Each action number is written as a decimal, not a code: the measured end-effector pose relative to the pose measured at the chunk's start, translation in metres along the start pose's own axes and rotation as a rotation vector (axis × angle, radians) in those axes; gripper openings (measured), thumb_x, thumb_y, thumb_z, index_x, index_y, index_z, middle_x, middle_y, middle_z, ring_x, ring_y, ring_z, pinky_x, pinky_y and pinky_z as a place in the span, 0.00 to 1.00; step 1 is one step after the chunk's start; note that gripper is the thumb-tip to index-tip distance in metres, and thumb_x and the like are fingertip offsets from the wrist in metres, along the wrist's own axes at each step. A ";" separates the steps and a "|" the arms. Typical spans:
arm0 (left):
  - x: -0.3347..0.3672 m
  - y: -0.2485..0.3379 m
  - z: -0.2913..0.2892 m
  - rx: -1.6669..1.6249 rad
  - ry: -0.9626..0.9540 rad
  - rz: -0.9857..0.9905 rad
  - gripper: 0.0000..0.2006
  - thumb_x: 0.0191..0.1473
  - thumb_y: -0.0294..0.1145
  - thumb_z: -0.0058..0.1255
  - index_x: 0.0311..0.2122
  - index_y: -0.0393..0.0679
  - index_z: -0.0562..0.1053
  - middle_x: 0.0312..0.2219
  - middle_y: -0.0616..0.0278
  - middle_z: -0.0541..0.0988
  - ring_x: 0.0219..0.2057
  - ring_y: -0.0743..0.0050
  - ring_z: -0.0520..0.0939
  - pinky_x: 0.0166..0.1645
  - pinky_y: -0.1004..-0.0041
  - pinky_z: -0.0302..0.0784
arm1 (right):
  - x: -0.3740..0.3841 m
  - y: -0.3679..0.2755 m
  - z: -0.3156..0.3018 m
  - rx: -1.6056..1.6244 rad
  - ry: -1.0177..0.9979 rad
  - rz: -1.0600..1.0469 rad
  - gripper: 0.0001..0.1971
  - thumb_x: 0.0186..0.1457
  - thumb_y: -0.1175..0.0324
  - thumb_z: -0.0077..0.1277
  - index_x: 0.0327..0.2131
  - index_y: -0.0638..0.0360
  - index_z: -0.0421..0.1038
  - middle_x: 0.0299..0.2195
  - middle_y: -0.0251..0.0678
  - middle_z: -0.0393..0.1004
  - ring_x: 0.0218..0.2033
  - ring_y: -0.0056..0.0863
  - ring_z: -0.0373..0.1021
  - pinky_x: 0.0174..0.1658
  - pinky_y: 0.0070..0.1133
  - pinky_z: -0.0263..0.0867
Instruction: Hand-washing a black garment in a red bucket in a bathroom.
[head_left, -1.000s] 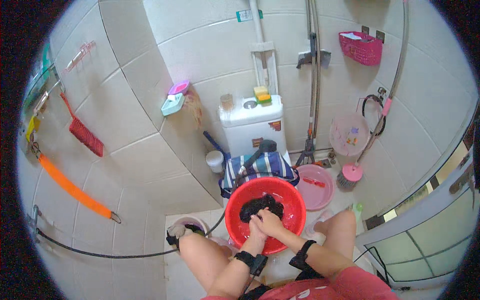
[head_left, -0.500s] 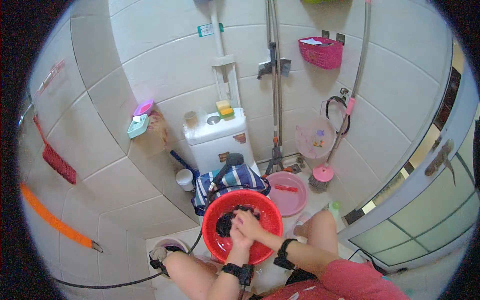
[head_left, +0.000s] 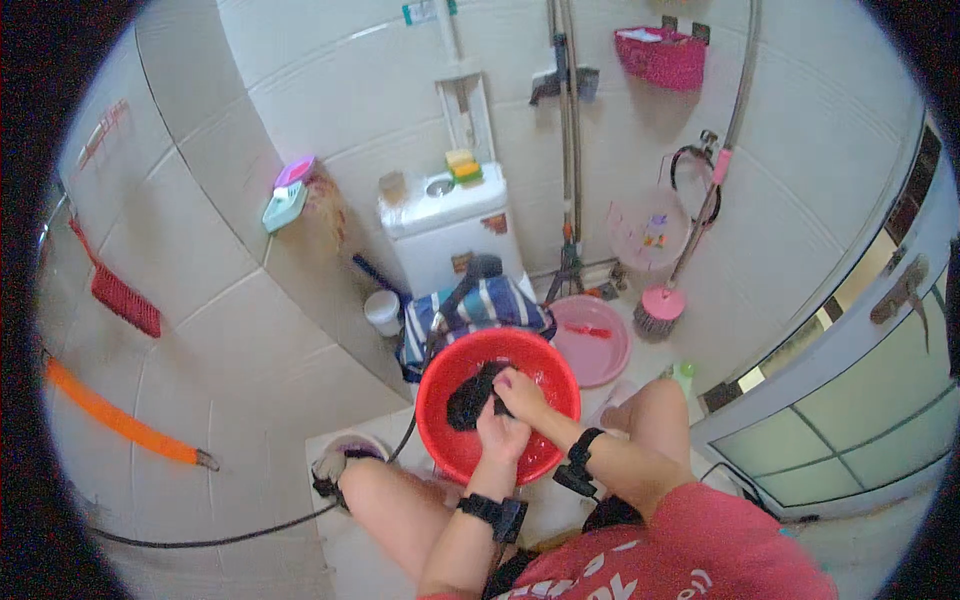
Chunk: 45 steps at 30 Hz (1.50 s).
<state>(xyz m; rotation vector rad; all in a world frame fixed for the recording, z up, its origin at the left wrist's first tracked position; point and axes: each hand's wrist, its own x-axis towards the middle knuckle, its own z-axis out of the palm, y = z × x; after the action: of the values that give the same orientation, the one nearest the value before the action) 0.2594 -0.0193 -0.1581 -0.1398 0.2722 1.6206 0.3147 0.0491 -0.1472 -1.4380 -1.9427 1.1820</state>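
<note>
A soaked black cloth (head_left: pixel 470 398) lies bunched in a red basin (head_left: pixel 436 440) that stands between my knees. My right hand (head_left: pixel 520 395) is closed in a fist on the cloth's right side. Just below it, my left hand (head_left: pixel 502 432) grips the cloth's near edge, palm partly turned up; most of its fingertips are hidden by the cloth. Both hands are inside the basin, close together. Some water glistens on the basin's bottom. Black straps (head_left: pixel 495 515) circle both wrists.
Behind the basin, a black shower head (head_left: pixel 482 268) rests on a blue striped bag (head_left: pixel 515 305) before the toilet (head_left: pixel 450 220). A pink basin (head_left: pixel 610 370) holds a red object. A pail (head_left: pixel 362 440) with cloths stands by my left knee. A pink brush (head_left: pixel 660 305) leans right.
My hands have moved from overlapping to slightly apart, the right now a fist on the cloth and the left below it. The whole view has shifted, with the room appearing higher.
</note>
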 end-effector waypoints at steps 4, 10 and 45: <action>-0.012 0.022 0.012 -0.041 -0.033 0.028 0.22 0.56 0.48 0.31 0.49 0.44 0.62 0.49 0.58 0.66 0.51 0.62 0.65 0.56 0.61 0.57 | -0.039 -0.023 0.013 0.028 0.138 -0.400 0.12 0.50 0.66 0.40 0.38 0.59 0.68 0.42 0.46 0.67 0.45 0.41 0.64 0.48 0.32 0.59; -0.005 -0.007 0.017 0.011 0.136 -0.071 0.16 0.56 0.37 0.31 0.46 0.45 0.64 0.47 0.60 0.68 0.49 0.64 0.67 0.55 0.63 0.60 | 0.000 0.006 -0.002 -0.155 0.208 -0.396 0.12 0.50 0.65 0.38 0.32 0.58 0.71 0.36 0.43 0.70 0.39 0.42 0.65 0.47 0.36 0.57; -0.008 -0.003 0.008 0.132 0.154 -0.045 0.20 0.56 0.46 0.25 0.47 0.50 0.63 0.44 0.58 0.67 0.48 0.63 0.67 0.54 0.65 0.60 | -0.011 -0.007 0.005 0.011 0.154 -0.209 0.15 0.51 0.55 0.40 0.29 0.55 0.72 0.31 0.45 0.73 0.33 0.47 0.67 0.42 0.37 0.59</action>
<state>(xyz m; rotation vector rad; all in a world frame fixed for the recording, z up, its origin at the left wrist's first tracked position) 0.2637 -0.0244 -0.1490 -0.1688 0.4908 1.5439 0.3111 0.0361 -0.1421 -1.2464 -1.9228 0.9582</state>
